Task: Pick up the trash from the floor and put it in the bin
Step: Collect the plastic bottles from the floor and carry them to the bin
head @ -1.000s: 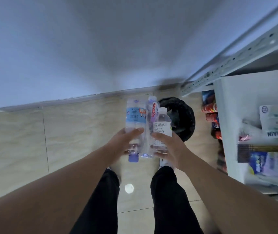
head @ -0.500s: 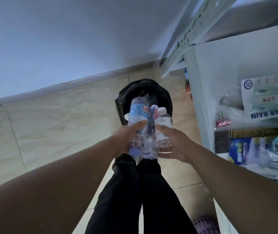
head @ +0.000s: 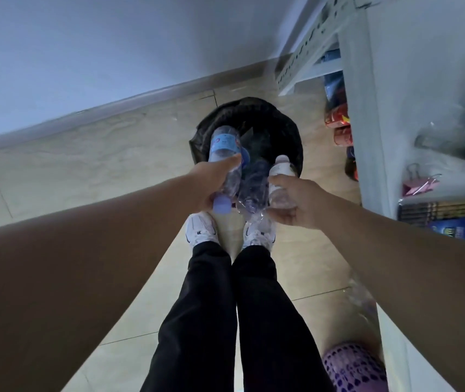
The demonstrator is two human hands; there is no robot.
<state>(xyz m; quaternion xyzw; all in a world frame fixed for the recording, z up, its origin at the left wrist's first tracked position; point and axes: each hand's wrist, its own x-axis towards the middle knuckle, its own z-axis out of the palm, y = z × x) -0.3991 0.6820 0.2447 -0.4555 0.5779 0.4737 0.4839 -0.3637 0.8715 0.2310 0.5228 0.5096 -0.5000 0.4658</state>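
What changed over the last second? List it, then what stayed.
The bin went from ahead and right to directly under the hands. The bottles tipped forward over its mouth: blue-label bottle in the left hand, small bottle in the right hand, crumpled bottle between. Both grips held; nothing released.

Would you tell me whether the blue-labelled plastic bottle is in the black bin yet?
Not yet: the left hand grips the blue-labelled plastic bottle over the black bin.

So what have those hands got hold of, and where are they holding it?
Empty plastic bottles, over the bin. The left hand holds the blue-labelled bottle round its lower half near the cap; the right hand holds the small bottle mid-body. A crumpled bottle sits between them.
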